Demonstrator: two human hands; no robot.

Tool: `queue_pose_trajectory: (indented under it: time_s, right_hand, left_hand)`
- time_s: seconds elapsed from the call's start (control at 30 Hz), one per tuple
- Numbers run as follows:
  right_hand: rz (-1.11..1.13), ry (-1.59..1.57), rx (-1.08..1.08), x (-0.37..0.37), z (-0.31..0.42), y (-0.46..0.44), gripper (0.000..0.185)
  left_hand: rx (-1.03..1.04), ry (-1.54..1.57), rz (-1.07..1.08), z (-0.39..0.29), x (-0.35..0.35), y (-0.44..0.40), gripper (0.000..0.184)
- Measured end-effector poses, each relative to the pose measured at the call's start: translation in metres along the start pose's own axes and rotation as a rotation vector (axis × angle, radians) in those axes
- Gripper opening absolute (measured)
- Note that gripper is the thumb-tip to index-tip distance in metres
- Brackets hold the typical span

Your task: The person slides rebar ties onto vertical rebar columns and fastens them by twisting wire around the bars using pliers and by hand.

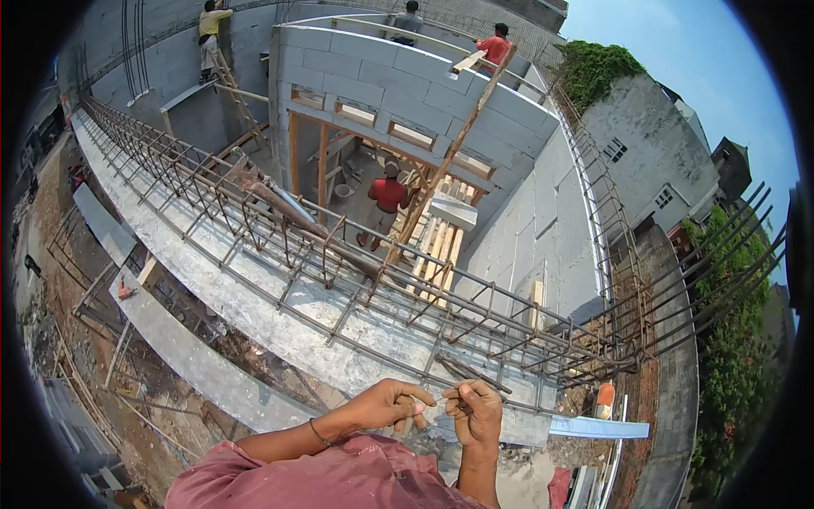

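Note:
My left hand (390,405), with a dark band at the wrist, is closed with thumb and fingers pinched together. Beside it my right hand (475,411) is closed too, fingertips curled inward. The two hands almost meet in front of my chest; whatever lies in the fingertips is too small to make out. Just beyond them runs a long cage of steel rebar (337,335) over a grey concrete ledge (254,301). A dark tool with two long arms, perhaps pincers (468,371), rests on the bars past my right hand.
Beyond the ledge drops a room where a person in red (388,195) stands near timber props (437,250). Other people work on the block walls (390,81). Bare rebar ends (721,271) jut out at right. A lower plank (191,339) lies left; an orange-and-white object (604,399) sits right.

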State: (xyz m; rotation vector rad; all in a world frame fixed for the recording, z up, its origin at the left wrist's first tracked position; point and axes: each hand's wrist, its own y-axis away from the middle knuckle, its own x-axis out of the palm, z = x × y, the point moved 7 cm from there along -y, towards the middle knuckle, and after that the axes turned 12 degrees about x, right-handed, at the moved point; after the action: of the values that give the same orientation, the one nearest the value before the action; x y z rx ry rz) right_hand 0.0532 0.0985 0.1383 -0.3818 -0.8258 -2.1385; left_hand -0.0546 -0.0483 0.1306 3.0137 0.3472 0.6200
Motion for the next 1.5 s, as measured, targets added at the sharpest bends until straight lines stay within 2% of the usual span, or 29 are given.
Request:
queue_pose_trajectory:
  time_s: [0.23, 0.33, 0.43, 0.5, 0.53, 0.63, 0.67, 0.73, 0.8, 0.9, 0.93, 1.0, 1.07, 1.17, 1.2, 1.27, 1.3, 1.33, 1.4, 1.47, 1.5]
  right_hand:
    - [0.004, -0.002, 0.001, 0.005, -0.001, 0.000, 0.014]
    - [-0.030, 0.042, -0.007, 0.009, 0.001, 0.001, 0.021]
    - [-0.082, 0.149, -0.090, 0.009, 0.009, 0.003, 0.023]
    - [-0.130, 0.146, -0.188, 0.004, 0.018, 0.005, 0.023]
    - [-0.145, 0.140, -0.228, 0.004, 0.025, 0.010, 0.024]
    - [-0.183, 0.217, -0.342, -0.002, 0.046, 0.024, 0.029]
    - [-0.242, 0.181, -0.364, -0.006, 0.052, 0.034, 0.029]
    - [-0.194, 0.130, -0.230, 0.000, 0.051, 0.046, 0.030]
    - [-0.224, 0.092, -0.285, -0.015, 0.054, 0.060, 0.030]
    - [-0.426, 0.052, -0.658, -0.061, 0.093, 0.103, 0.027]
    - [-0.471, -0.001, -0.784, -0.077, 0.110, 0.125, 0.025]
    - [-0.654, 0.031, -0.822, -0.110, 0.143, 0.173, 0.024]
    - [-0.974, 0.392, -0.934, -0.147, 0.181, 0.207, 0.026]
    - [-0.967, 0.365, -0.769, -0.197, 0.220, 0.221, 0.027]
    - [-0.970, 0.354, -0.788, -0.210, 0.231, 0.220, 0.027]
    - [-0.953, 0.373, -0.689, -0.239, 0.246, 0.206, 0.027]
    - [-0.953, 0.356, -0.710, -0.251, 0.253, 0.200, 0.027]
    - [-0.988, 0.376, -0.701, -0.262, 0.258, 0.192, 0.025]
    - [-1.094, 0.444, -0.709, -0.301, 0.266, 0.170, 0.021]
    - [-1.301, 0.543, -0.730, -0.330, 0.275, 0.163, 0.022]
    - [-1.300, 0.524, -0.746, -0.335, 0.284, 0.167, 0.022]
  left_hand:
    - [0.005, 0.041, 0.007, -0.001, -0.003, 0.001, 0.027]
    - [0.028, 0.026, 0.022, -0.001, -0.004, 0.000, 0.026]
    - [0.028, 0.028, 0.023, 0.000, 0.000, -0.005, 0.025]
    - [0.043, 0.034, 0.038, -0.001, 0.012, -0.014, 0.024]
    - [-0.012, 0.022, 0.115, 0.002, 0.024, -0.020, 0.024]
    - [0.118, 0.141, 0.034, 0.005, 0.046, -0.042, 0.026]
    - [0.077, 0.130, 0.093, 0.010, 0.063, -0.048, 0.026]
    - [0.175, 0.219, 0.006, 0.000, 0.081, -0.066, 0.029]
    - [0.142, 0.236, 0.138, 0.003, 0.100, -0.078, 0.034]
    - [0.151, -0.003, 0.409, -0.017, 0.143, -0.094, 0.036]
    - [0.142, -0.009, 0.430, -0.024, 0.151, -0.105, 0.036]
    - [0.508, -0.369, 0.550, -0.061, 0.175, -0.125, 0.036]
    - [0.576, -0.439, 0.635, -0.092, 0.200, -0.151, 0.034]
    - [0.566, -0.505, 0.653, -0.119, 0.241, -0.195, 0.029]
    - [0.564, -0.534, 0.655, -0.125, 0.256, -0.209, 0.029]
    - [0.639, -0.572, 0.677, -0.124, 0.282, -0.241, 0.028]
    - [0.578, -0.628, 0.686, -0.120, 0.295, -0.255, 0.028]
    - [0.515, -0.688, 0.692, -0.114, 0.306, -0.268, 0.028]
    - [0.541, -0.776, 0.717, -0.100, 0.323, -0.288, 0.028]
    - [0.559, -0.941, 0.721, -0.080, 0.332, -0.310, 0.027]
    - [0.602, -0.978, 0.703, -0.083, 0.338, -0.309, 0.027]
